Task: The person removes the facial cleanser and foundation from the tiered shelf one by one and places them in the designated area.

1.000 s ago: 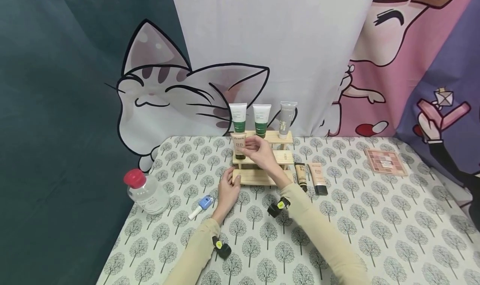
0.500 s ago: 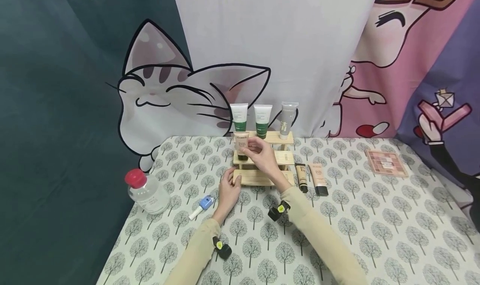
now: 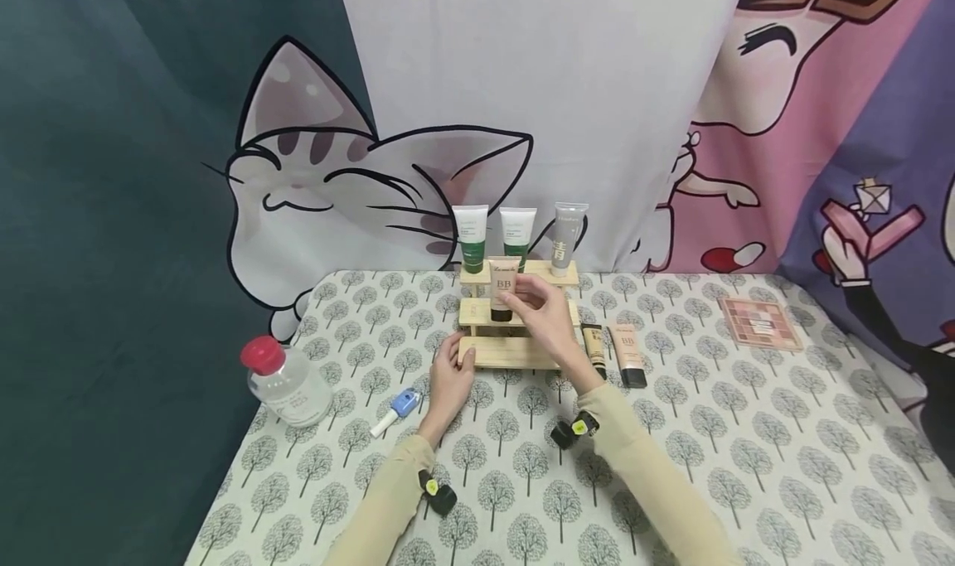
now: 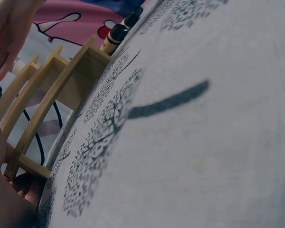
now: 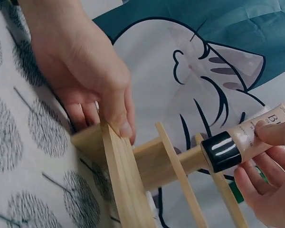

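Observation:
My right hand (image 3: pixel 550 313) pinches an upright beige BB cream tube (image 3: pixel 504 280), black cap down, in front of the middle step of a three-step wooden stand (image 3: pixel 498 351). Whether the cap touches that step I cannot tell. In the right wrist view the BB cream tube (image 5: pixel 251 137) lies between thumb and fingers. My left hand (image 3: pixel 451 384) grips the left end of the lowest step, its thumb (image 5: pixel 125 129) on the board and its fingers curled behind. On the top step stand two white-and-green tubes (image 3: pixel 471 239) and a grey tube (image 3: pixel 569 239); the held tube partly hides one.
Right of the stand lie a gold tube with a black cap (image 3: pixel 593 350) and another BB cream tube (image 3: pixel 627 354). A makeup palette (image 3: pixel 761 324) lies farther right. At left are a red-capped clear bottle (image 3: pixel 294 388) and a small blue-and-white item (image 3: pixel 398 410).
My right hand has carried the BB cream tube to the right along the middle step, away from its left end. The left hand keeps its grip on the stand.

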A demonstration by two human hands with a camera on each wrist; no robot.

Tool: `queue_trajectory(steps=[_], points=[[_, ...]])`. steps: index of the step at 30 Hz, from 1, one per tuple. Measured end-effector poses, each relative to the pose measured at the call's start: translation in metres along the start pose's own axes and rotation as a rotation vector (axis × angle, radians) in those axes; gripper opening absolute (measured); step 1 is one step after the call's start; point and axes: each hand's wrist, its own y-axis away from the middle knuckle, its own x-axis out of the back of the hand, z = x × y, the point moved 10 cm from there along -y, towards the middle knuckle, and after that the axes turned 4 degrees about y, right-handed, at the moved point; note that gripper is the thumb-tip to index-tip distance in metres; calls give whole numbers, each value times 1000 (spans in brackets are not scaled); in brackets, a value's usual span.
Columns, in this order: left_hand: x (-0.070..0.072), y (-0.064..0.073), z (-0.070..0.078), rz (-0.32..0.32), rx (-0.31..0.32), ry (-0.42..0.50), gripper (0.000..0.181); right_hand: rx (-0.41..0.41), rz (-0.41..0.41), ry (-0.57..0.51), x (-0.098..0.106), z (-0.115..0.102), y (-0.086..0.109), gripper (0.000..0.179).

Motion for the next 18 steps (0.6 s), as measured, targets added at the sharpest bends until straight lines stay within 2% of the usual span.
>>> queue_trajectory(steps=[15,18], points=[[1,2,1,3,-18,-4,46,-41,43,80,47,2,17,44],[2,3,3,4,-22,-3,46,-29,53,101,56,1,19,43]])
